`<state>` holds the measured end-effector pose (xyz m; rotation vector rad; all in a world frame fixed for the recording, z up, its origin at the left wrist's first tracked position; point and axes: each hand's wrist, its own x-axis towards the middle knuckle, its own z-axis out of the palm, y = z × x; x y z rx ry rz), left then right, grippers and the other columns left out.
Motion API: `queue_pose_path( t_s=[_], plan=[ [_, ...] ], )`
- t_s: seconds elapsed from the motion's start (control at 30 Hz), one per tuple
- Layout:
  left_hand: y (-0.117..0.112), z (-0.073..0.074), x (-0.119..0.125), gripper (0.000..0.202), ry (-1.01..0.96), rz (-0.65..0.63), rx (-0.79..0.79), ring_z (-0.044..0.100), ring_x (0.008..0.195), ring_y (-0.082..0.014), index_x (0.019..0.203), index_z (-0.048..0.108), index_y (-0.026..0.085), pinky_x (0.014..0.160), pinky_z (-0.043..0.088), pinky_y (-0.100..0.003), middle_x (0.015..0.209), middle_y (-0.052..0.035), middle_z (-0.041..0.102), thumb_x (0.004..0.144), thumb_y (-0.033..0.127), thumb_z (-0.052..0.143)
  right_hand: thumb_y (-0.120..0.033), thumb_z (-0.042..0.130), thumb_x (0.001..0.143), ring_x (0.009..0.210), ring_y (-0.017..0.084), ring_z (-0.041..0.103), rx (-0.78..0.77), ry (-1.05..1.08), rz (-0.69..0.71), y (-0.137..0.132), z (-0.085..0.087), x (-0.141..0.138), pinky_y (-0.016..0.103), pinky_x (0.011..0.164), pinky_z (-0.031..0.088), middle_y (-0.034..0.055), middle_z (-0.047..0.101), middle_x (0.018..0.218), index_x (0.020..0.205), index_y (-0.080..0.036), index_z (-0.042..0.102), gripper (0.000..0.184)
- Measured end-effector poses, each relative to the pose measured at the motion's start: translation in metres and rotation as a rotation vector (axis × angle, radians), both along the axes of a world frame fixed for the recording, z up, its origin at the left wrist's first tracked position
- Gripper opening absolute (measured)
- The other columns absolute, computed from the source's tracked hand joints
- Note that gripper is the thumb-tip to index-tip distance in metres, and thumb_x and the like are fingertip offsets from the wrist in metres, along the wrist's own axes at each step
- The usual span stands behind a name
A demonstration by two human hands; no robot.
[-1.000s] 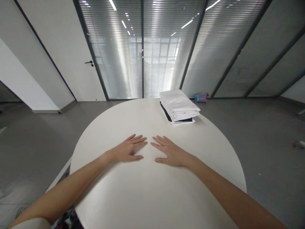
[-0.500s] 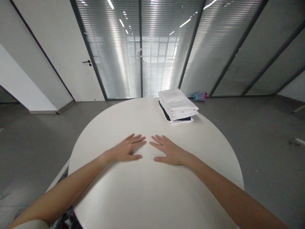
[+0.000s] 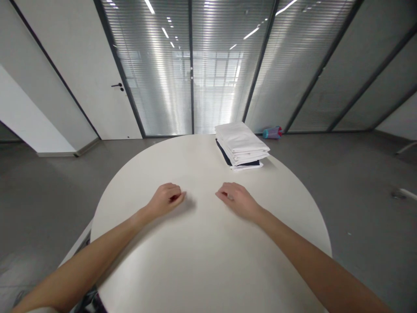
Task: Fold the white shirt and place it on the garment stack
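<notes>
Both hands curled loosely shut on the bench point(image 3: 208, 261), nothing in either: my left hand point(image 3: 166, 199), my right hand point(image 3: 237, 201), gap between them. Nearest item is the folded cloth stack point(image 3: 241, 145) at the far right edge, well apart, looks tidy, untouched. Bare benchtop between. Beyond, a bottle point(image 3: 272, 132) on the floor by the glass wall.
</notes>
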<state>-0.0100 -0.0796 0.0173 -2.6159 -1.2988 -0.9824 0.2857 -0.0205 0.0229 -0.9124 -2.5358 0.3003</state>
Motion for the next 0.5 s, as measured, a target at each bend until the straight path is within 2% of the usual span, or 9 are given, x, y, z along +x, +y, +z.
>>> queue_pose_path(
  t_s=[0.1, 0.2, 0.3, 0.4, 0.5],
  plan=[
    [0.001, -0.004, -0.003, 0.048, -0.023, -0.001, 0.026, 0.029, 0.044, -0.009, 0.053, 0.031, 0.02, 0.051, 0.024, -0.027, 0.046, 0.0061, 0.03, 0.098, 0.023, 0.046, -0.042, 0.041, 0.101, 0.058, 0.015, 0.048, 0.02, 0.028, -0.193, 0.015, -0.006, 0.011, 0.029, 0.061, 0.031, 0.0008, 0.056, 0.06, 0.062, -0.022, 0.052, 0.046],
    [0.002, -0.008, -0.004, 0.046, -0.002, -0.058, -0.002, 0.025, 0.044, -0.0088, 0.055, 0.029, 0.02, 0.05, 0.021, -0.028, 0.048, 0.0066, 0.026, 0.097, 0.02, 0.045, -0.042, 0.046, 0.096, 0.051, 0.014, 0.038, -0.046, 0.012, -0.305, 0.026, -0.02, 0.018, 0.029, 0.056, 0.024, -0.0019, 0.046, 0.051, 0.055, -0.022, 0.041, 0.046],
    [0.002, -0.009, -0.004, 0.045, 0.02, -0.107, -0.027, 0.025, 0.045, -0.0091, 0.055, 0.029, 0.02, 0.051, 0.022, -0.029, 0.049, 0.0065, 0.026, 0.097, 0.019, 0.046, -0.047, 0.047, 0.093, 0.049, 0.012, 0.035, -0.082, 0.131, -0.361, 0.033, -0.025, 0.02, 0.028, 0.054, 0.024, -0.0033, 0.041, 0.049, 0.053, -0.022, 0.036, 0.049],
    [0.002, -0.007, -0.004, 0.046, 0.016, -0.133, -0.008, 0.027, 0.045, -0.0097, 0.055, 0.03, 0.02, 0.052, 0.022, -0.03, 0.049, 0.0063, 0.026, 0.097, 0.019, 0.046, -0.054, 0.045, 0.093, 0.051, 0.012, 0.035, -0.002, 0.393, -0.469, 0.049, -0.009, 0.026, 0.027, 0.054, 0.028, -0.004, 0.036, 0.049, 0.054, -0.022, 0.035, 0.051],
    [0.001, -0.003, -0.005, 0.046, 0.006, -0.132, -0.008, 0.029, 0.045, -0.0101, 0.055, 0.03, 0.021, 0.052, 0.023, -0.03, 0.048, 0.006, 0.028, 0.098, 0.02, 0.046, -0.056, 0.048, 0.09, 0.059, 0.013, 0.043, 0.143, 0.66, -0.675, 0.088, 0.02, 0.042, 0.027, 0.061, 0.037, -0.0022, 0.045, 0.058, 0.061, -0.021, 0.048, 0.045]
  ],
)
